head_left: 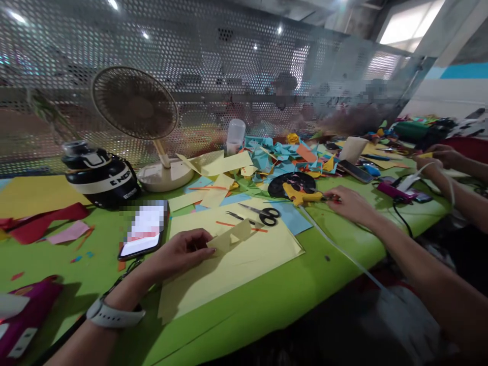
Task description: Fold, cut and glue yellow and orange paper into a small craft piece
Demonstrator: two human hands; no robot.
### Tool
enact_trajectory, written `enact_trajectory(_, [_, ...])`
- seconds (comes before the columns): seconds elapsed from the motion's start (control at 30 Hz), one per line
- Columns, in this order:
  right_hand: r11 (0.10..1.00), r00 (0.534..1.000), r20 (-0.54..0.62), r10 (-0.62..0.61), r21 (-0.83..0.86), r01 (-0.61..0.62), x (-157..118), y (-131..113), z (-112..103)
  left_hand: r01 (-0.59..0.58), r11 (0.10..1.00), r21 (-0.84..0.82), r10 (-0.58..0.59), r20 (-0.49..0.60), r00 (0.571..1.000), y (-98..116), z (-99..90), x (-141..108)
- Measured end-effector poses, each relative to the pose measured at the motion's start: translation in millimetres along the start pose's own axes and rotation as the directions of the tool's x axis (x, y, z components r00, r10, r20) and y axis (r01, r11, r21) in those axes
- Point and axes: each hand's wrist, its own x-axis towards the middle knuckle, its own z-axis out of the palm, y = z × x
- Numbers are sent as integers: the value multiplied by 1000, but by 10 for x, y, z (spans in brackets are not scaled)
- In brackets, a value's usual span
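Note:
My left hand (188,249) pinches the left end of a small pale yellow paper strip (240,236) above large pale yellow sheets (213,279). My right hand (345,202) is closed at the tip end of a yellow glue gun (303,194); what its fingers hold there is too small to make out. The glue gun lies over a round black dish (276,186), its white cord trailing toward the front edge. Black-handled scissors (269,217) and dark tweezers (232,216) rest on the sheets, near thin orange strips (259,230).
A lit phone (147,231), a fan (170,175) and a black jug (101,178) stand at the left. Paper scraps (274,157) pile up at the back. Another person's hands (438,157) are at the right, near a purple power strip (394,192).

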Motion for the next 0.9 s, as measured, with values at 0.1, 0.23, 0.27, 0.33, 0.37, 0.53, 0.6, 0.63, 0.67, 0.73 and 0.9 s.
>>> enact_trajectory(0.1, [990, 991, 14, -130, -59, 131, 95, -153, 85, 23, 1000, -2, -23, 8, 1000, 9, -2, -4])
enact_trajectory(0.23, [962, 968, 121, -218, -141, 234, 236, -342, 169, 58, 997, -54, -55, 41, 998, 28, -23, -23])
enact_trajectory(0.27, [961, 969, 129, -211, -154, 230, 260, -388, 182, 55, 996, -69, -51, 54, 997, 33, -30, -27])
enact_trajectory(0.33, [960, 974, 124, -188, -184, 209, 292, -466, 199, 47, 995, -93, -43, 44, 998, 38, -44, -32])
enact_trajectory(0.37, [960, 978, 116, -175, -199, 196, 301, -495, 204, 42, 994, -100, -37, 45, 998, 36, -51, -31])
enact_trajectory(0.53, [968, 992, 52, -119, -215, 128, 338, -507, 234, -19, 989, -149, 21, 14, 1000, 2, -73, -5])
enact_trajectory(0.6, [972, 994, 40, -103, -210, 109, 362, -484, 264, -17, 984, -178, 22, 26, 999, -8, -73, 5])
enact_trajectory(0.63, [973, 994, 43, -102, -204, 108, 374, -477, 282, -10, 982, -191, 16, 31, 999, -8, -70, 8])
enact_trajectory(0.67, [974, 993, 51, -104, -195, 112, 386, -474, 299, -2, 980, -201, 9, 33, 999, -5, -68, 10])
enact_trajectory(0.73, [978, 991, 72, -113, -169, 123, 403, -477, 327, 7, 977, -212, -1, 28, 1000, 7, -62, 8])
enact_trajectory(0.9, [995, 997, 13, -81, -58, 82, 391, -475, 340, -21, 982, -188, 24, 18, 1000, 40, -50, 1])
